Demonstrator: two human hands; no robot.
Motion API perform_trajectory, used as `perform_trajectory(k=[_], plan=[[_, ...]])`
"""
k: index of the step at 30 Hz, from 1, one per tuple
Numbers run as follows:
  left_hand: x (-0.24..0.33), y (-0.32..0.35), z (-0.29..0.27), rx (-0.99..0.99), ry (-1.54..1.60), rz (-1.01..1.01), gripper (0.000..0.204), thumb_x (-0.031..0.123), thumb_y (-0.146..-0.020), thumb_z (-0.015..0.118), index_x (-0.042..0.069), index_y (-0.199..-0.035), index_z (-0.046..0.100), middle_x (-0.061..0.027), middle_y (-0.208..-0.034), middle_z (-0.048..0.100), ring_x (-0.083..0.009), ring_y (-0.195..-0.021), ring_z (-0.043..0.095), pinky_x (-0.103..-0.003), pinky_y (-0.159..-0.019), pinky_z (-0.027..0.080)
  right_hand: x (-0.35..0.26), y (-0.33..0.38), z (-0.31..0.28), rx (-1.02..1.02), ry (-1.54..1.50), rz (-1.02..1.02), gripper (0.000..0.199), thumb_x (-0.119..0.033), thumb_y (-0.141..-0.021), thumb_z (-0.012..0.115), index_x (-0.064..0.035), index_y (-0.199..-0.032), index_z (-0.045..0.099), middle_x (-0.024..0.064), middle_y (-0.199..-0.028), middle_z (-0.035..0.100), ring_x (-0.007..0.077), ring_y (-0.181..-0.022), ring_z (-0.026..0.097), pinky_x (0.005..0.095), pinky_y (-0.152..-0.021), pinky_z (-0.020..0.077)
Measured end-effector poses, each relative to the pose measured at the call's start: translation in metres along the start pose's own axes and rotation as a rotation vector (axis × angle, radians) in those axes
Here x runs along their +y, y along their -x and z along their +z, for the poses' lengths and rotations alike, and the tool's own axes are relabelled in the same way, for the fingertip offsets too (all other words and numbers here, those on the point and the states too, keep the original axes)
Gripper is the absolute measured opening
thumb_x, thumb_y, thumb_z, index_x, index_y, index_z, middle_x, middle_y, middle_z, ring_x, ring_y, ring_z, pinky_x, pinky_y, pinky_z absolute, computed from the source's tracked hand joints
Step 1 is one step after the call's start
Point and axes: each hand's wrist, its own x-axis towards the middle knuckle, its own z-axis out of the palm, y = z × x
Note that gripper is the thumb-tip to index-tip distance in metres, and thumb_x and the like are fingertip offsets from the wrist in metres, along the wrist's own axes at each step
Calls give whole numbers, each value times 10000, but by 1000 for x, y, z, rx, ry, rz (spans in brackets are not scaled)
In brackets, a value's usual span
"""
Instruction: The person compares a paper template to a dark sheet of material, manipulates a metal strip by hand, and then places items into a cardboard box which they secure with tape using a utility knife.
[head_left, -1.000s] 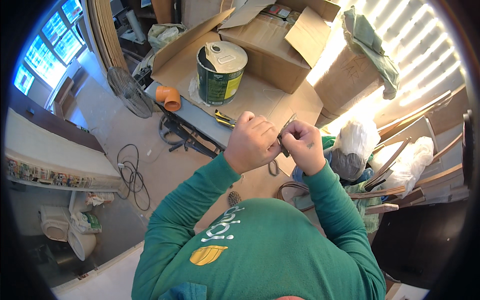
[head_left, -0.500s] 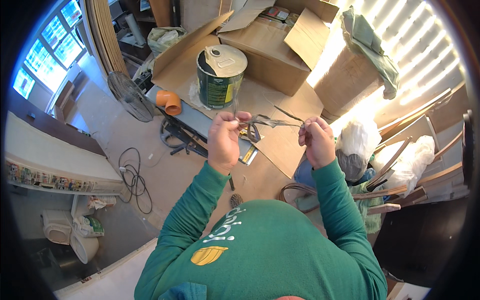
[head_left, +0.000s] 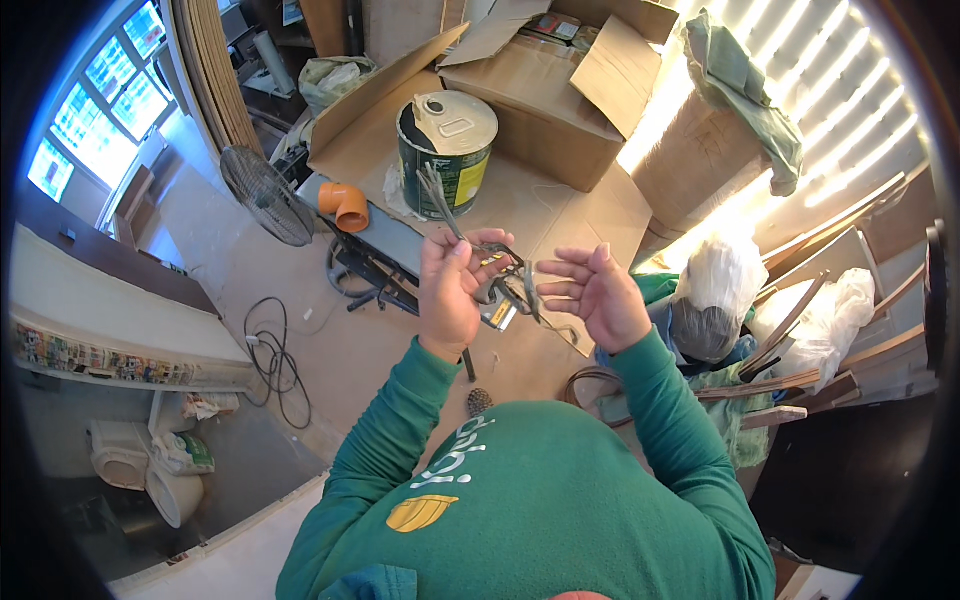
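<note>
A thin grey-and-dark strip, like a strap or plastic tie, [head_left: 438, 196] is pinched in my left hand [head_left: 453, 295]. One end stands up in front of the paint can, while the rest loops and dangles to the right of my fingers. My right hand [head_left: 605, 305] is open beside the dangling part, palm turned inward and fingers stretched. Whether its fingertips touch the strip I cannot tell. Just beyond my hands stands a dark green paint can [head_left: 450, 165] with a pale, smeared lid. An orange pipe elbow [head_left: 345, 207] lies left of the can.
Flattened cardboard [head_left: 560, 225] lies under the can, and a cardboard box [head_left: 545, 100] with raised flaps stands behind it. At left are a fan [head_left: 265, 195] and a coiled cable [head_left: 275, 365] on the floor. Plastic bags [head_left: 720, 290] and wood strips [head_left: 790, 335] crowd the right side.
My right hand has let go of its end of the strip and spread its fingers. The strip, stretched between both hands before, now hangs from my left hand with one end pointing up.
</note>
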Motion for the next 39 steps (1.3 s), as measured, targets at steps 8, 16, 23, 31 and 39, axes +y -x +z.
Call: perform_trajectory(k=[8, 16, 23, 31, 39], plan=[[-15, 20, 11, -77, -223, 5, 284, 130, -1020, 504, 87, -1288, 421, -186, -1280, 584, -296, -1171, 606, -428, -970, 530, 10, 1, 27, -27, 340, -45, 388, -32, -915, 648, 44, -1278, 531, 68, -920, 667, 115, -792, 635, 252, -728, 534], [-23, 16, -12, -87, -176, -331, 265, 63, -944, 651, -30, -1184, 584, -108, -1108, 674, -149, -967, 668, -300, -886, 543, 14, 2, 17, 150, 361, -156, 287, -24, -941, 588, 6, -1226, 595, 51, -858, 644, 106, -715, 614, 242, -658, 515], [-28, 35, 15, -140, -358, -290, 139, 93, -989, 599, 6, -1096, 616, -100, -971, 691, -198, -981, 670, -339, -940, 519, 25, 0, 13, 108, 195, -204, 216, -39, -950, 614, -14, -1164, 605, 28, -864, 619, 93, -690, 590, 234, -634, 496], [-27, 41, -21, -97, 391, -342, 144, 203, -1019, 594, 59, -1008, 590, 21, -684, 510, -118, -590, 509, -307, -690, 490, 35, -3, -8, 230, 145, -140, 132, -40, -958, 603, -4, -1084, 618, 27, -843, 613, 125, -707, 599, 265, -650, 513], [10, 33, -39, -53, -583, -206, 255, 50, -934, 640, 1, -1184, 634, 18, -645, 516, -96, -495, 435, -268, -515, 385, 9, -5, -24, 294, 214, -282, 218, 60, -868, 572, 31, -1078, 623, 52, -829, 596, 141, -727, 604, 288, -695, 530]])
